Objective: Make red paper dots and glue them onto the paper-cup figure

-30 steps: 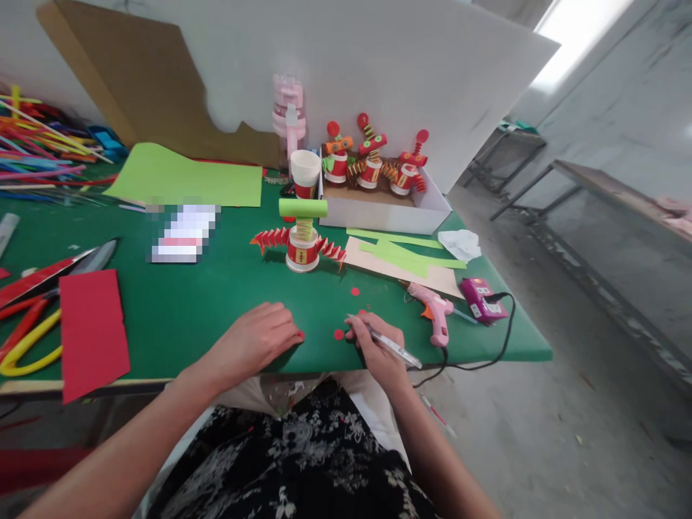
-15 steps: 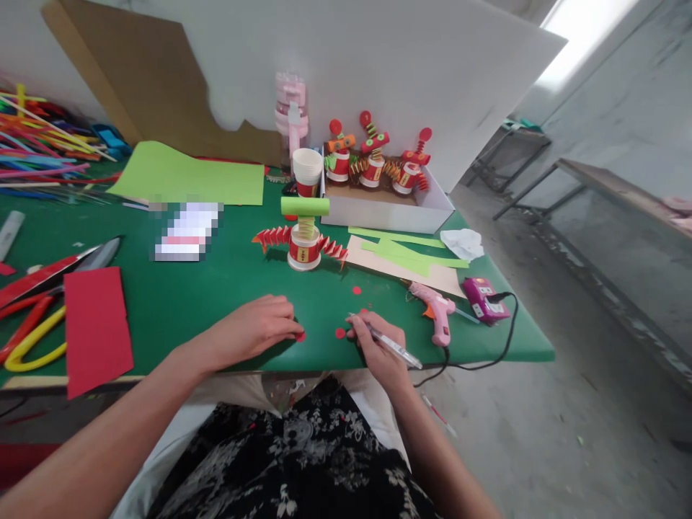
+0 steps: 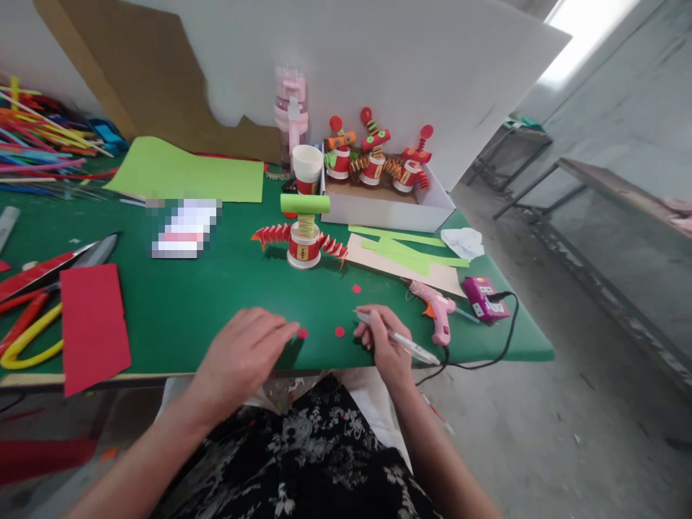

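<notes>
My left hand [image 3: 246, 353] reaches over the front of the green table with its fingers stretched out. Its fingertips are beside a small red paper circle [image 3: 303, 333], and I cannot tell if they touch it. A clear pen [image 3: 403, 342] is gripped in my right hand [image 3: 386, 346], its tip pointing left. Between the hands lies another red circle [image 3: 339, 331], with a third red circle [image 3: 357, 289] further back. Beyond them stands a red paper-cup figure [image 3: 303, 245] with folded red paper arms and a green paper roll [image 3: 305, 204] on top.
At the right lie a pink glue gun [image 3: 435, 310], its cord, a purple power block [image 3: 486, 299] and green paper strips [image 3: 405, 254]. A white box [image 3: 386, 214] holds three finished-looking figures. Scissors [image 3: 37, 317] and red card [image 3: 96, 328] lie left; stacked cups [image 3: 307, 167] stand behind.
My left hand has drawn back and turned, its fingertips raised slightly from the red circle. My right hand has shifted a little right with the pen.
</notes>
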`<state>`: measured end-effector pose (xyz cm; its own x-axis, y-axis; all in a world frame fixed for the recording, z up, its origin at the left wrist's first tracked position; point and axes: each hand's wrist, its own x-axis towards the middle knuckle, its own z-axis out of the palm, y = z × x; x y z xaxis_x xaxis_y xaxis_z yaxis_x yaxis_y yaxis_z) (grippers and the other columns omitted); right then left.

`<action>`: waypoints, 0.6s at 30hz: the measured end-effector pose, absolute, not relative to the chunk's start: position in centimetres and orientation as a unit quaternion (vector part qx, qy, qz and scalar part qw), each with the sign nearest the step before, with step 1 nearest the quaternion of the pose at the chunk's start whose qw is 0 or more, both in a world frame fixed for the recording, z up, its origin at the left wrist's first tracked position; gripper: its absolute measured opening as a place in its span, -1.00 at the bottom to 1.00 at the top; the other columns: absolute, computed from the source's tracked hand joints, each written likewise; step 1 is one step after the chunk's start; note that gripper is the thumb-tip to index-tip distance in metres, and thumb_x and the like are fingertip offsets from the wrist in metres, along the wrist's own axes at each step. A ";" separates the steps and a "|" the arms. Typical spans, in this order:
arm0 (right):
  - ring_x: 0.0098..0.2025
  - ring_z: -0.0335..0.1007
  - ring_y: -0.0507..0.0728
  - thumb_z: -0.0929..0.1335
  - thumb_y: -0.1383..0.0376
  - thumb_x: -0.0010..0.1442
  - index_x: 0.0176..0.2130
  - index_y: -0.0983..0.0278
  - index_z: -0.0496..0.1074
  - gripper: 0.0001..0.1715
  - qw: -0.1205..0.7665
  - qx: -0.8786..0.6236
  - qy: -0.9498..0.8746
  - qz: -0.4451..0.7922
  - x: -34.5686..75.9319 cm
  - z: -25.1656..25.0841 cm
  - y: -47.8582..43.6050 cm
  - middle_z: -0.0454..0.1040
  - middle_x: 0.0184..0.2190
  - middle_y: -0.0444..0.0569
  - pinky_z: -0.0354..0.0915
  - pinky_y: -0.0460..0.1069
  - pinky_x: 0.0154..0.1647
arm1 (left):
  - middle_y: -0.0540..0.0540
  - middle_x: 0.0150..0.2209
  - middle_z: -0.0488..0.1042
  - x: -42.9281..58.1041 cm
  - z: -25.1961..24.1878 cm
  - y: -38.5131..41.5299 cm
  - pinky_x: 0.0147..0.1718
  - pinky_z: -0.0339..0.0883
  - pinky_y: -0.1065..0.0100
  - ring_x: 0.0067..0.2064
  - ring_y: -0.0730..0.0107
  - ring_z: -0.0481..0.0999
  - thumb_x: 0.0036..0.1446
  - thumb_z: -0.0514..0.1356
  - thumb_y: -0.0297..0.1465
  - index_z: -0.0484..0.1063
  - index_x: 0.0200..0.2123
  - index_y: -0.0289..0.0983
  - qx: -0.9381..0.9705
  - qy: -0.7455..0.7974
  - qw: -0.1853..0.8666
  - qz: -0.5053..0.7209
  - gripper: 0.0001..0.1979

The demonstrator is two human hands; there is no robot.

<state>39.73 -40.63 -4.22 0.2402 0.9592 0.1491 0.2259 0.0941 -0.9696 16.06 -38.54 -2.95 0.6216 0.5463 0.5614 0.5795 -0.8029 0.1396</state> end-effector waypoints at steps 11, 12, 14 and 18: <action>-0.64 0.24 0.00 0.39 0.13 0.12 -0.47 0.20 0.28 -0.73 0.506 -0.608 -0.515 0.330 39.7 -3.3 -40.1 0.38 -0.65 -0.20 0.18 -0.11 -0.62 | -0.18 -0.25 0.54 22.1 -6.5 -42.7 -0.21 0.27 0.22 -0.22 0.25 0.42 0.31 0.10 -0.40 0.47 0.02 -0.38 -0.878 -0.354 0.097 -0.307 -0.71; -0.64 0.23 0.00 0.38 0.13 0.13 -0.49 0.19 0.27 -0.72 0.503 -0.613 -0.516 0.324 39.6 -3.3 -40.2 0.35 -0.66 -0.21 0.18 -0.11 -0.62 | -0.18 -0.25 0.54 22.1 -6.5 -42.6 -0.21 0.26 0.22 -0.22 0.24 0.42 0.32 0.09 -0.39 0.46 0.04 -0.40 -0.878 -0.359 0.097 -0.302 -0.69; -0.63 0.22 -0.01 0.37 0.14 0.12 -0.48 0.19 0.27 -0.74 0.499 -0.622 -0.515 0.314 39.5 -3.4 -40.2 0.33 -0.66 -0.22 0.17 -0.11 -0.61 | -0.18 -0.25 0.52 22.1 -6.5 -42.5 -0.22 0.23 0.20 -0.23 0.23 0.41 0.33 0.07 -0.36 0.43 0.08 -0.44 -0.880 -0.365 0.095 -0.288 -0.64; -0.61 0.19 -0.01 0.39 0.18 0.06 -0.49 0.20 0.28 -0.78 0.479 -0.638 -0.527 0.293 39.5 -3.7 -40.0 0.32 -0.62 -0.21 0.16 -0.11 -0.59 | -0.18 -0.26 0.49 22.3 -6.6 -42.7 -0.21 0.21 0.19 -0.21 0.20 0.42 0.32 0.09 -0.35 0.39 0.15 -0.42 -0.878 -0.375 0.088 -0.282 -0.59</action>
